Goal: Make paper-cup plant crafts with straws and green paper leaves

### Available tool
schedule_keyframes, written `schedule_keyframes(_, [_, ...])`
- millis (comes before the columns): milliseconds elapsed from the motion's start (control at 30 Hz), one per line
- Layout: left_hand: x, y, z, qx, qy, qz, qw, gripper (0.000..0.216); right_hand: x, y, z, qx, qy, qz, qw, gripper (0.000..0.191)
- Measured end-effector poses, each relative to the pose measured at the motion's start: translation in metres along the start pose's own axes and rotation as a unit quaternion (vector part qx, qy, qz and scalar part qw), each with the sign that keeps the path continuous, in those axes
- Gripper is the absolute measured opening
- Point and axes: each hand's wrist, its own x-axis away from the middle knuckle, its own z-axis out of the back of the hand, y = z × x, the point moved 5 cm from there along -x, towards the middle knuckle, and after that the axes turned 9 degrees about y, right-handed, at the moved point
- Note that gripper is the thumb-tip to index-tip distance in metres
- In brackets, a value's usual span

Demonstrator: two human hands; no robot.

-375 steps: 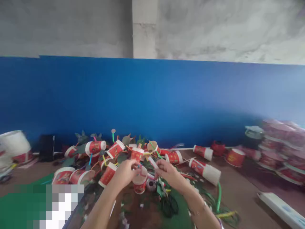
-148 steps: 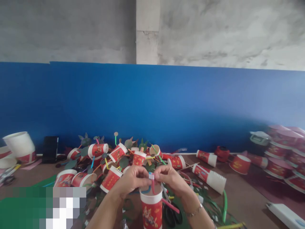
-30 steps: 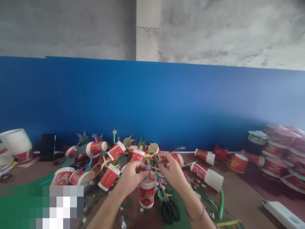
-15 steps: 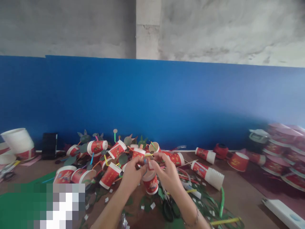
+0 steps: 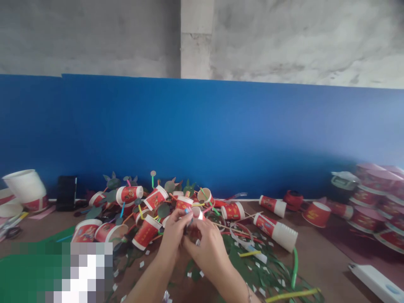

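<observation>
My left hand [image 5: 173, 231] is closed, its thumb and forefinger pinched near a small bluish piece. Close against it, my right hand [image 5: 208, 242] has its fingers curled inward, covering most of what lies between the hands. A red and white paper cup [image 5: 198, 213] shows tilted just beyond the fingertips, and my left hand appears to hold it. What the right fingers grip is hidden. Behind the hands lies a heap of red paper cups [image 5: 147, 232] with coloured straws and round paper pieces attached.
Green paper strips [image 5: 277, 269] and white scraps litter the table around my forearms. To the right are nested paper cups [image 5: 284, 235], a clear tape roll [image 5: 241, 233] and a white box [image 5: 375, 280]. Stacked red tubs [image 5: 366, 214] stand far right. A blue wall panel [image 5: 202, 139] rises behind.
The cup that hung below my fingers has tipped up and away. My right hand has moved left and lower, closer to the left. The scissors by my right wrist are out of sight.
</observation>
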Motion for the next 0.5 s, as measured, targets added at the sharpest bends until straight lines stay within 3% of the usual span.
schedule_keyframes(100, [0.001, 0.001, 0.001, 0.009, 0.001, -0.001, 1.000, 0.030, -0.002, 0.006, 0.000, -0.011, -0.009, -0.019, 1.000, 0.009])
schedule_keyframes(200, [-0.002, 0.005, 0.004, 0.004, -0.005, 0.010, 1.000, 0.027, -0.007, 0.021, 0.001, -0.079, -0.041, -0.092, 0.992, 0.010])
schedule_keyframes(367, [-0.013, 0.017, 0.014, -0.049, 0.003, 0.022, 0.999, 0.029, -0.015, 0.039, 0.003, -0.313, -0.131, -0.226, 0.913, 0.009])
schedule_keyframes(500, [-0.014, 0.025, 0.014, -0.112, -0.014, -0.005, 0.994, 0.029, -0.020, 0.042, 0.012, -0.381, -0.121, -0.254, 0.881, 0.016])
